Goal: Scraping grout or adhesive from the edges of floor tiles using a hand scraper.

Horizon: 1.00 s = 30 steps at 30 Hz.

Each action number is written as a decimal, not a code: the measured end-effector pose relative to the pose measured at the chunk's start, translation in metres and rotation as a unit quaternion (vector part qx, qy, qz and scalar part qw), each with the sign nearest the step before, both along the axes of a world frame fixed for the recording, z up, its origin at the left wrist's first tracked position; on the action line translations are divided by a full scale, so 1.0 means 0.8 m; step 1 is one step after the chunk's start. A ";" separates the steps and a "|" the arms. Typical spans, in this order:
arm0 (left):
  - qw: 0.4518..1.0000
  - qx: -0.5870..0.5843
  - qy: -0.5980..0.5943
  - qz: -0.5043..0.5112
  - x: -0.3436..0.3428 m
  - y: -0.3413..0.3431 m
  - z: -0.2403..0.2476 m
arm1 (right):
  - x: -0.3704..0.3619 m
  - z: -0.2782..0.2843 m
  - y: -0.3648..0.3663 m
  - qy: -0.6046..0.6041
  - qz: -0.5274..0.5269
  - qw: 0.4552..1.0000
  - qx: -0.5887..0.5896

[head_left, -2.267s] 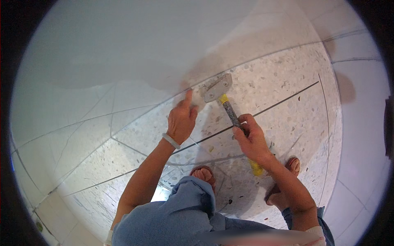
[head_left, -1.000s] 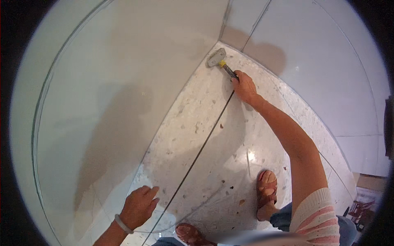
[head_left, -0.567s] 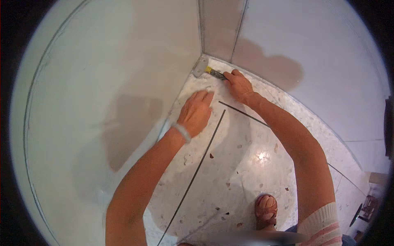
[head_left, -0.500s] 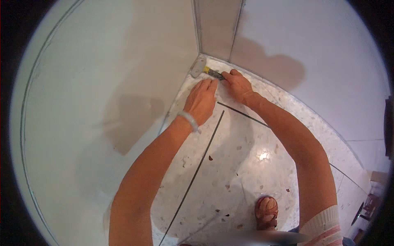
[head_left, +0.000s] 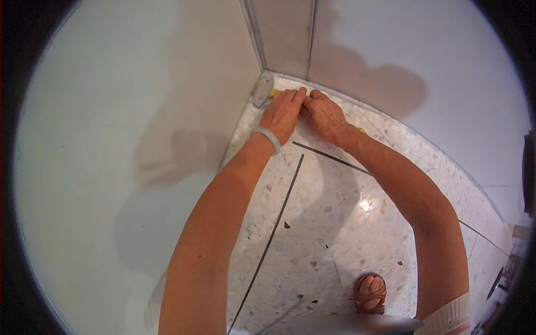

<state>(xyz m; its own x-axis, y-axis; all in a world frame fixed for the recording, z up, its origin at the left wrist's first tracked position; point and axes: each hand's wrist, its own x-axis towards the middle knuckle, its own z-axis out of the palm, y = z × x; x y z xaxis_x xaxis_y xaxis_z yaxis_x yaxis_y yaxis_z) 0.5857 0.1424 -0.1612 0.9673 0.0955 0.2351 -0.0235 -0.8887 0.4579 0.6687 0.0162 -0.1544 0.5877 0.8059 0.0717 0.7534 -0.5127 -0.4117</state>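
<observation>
In the corner where two walls meet the floor lies a mallet with a grey, elongated head and a yellow-and-black handle. Its head sits right by the left wall. My left hand, with a pale band at the wrist, is closed over the handle just behind the head. Close against it, my right hand wraps the handle farther back. Most of the handle is hidden under both hands; a bit of yellow shows beyond my right wrist.
Pale terrazzo floor with dark strips spreads below. A light wall rises on the left, another on the right, with a narrow panel between them. My sandalled foot stands near the lower edge. Dark objects sit at the far right.
My left hand has moved up and right from beside the handle onto it, next to the head. My right hand stays on the handle. The view has shifted slightly.
</observation>
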 end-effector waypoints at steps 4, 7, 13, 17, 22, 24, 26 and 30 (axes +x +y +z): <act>0.999 0.036 0.011 -0.011 0.004 -0.002 0.013 | 0.000 -0.005 -0.012 -0.009 -0.028 1.000 0.009; 0.996 0.087 0.030 -0.017 0.007 -0.001 0.009 | 0.000 0.004 -0.050 -0.103 0.015 0.994 -0.015; 0.989 0.146 -0.023 -0.009 0.006 0.003 -0.001 | 0.008 0.035 -0.070 -0.025 0.040 0.986 -0.162; 0.987 0.159 -0.021 -0.014 0.006 0.003 0.001 | 0.001 0.046 -0.067 -0.023 0.039 0.985 -0.167; 0.985 0.169 0.003 -0.017 0.003 0.004 0.003 | -0.009 0.041 -0.068 0.003 0.037 0.987 -0.154; 0.985 0.171 0.004 -0.023 0.003 0.002 0.005 | -0.008 0.039 -0.070 -0.005 0.034 0.987 -0.155; 0.980 0.199 0.014 -0.022 0.004 0.001 0.005 | -0.006 0.034 -0.072 -0.043 0.045 0.989 -0.134; 0.981 0.194 -0.013 -0.014 0.001 0.000 0.004 | -0.007 0.027 -0.071 -0.030 0.034 0.991 -0.127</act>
<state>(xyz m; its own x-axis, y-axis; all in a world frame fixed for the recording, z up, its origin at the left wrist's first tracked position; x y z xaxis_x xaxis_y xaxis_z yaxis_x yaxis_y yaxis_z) 0.5867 0.1428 -0.1577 0.9615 -0.0332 0.2726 -0.0583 -0.9947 0.0845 0.6632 -0.0407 -0.1327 0.5325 0.8398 -0.1057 0.8089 -0.5417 -0.2286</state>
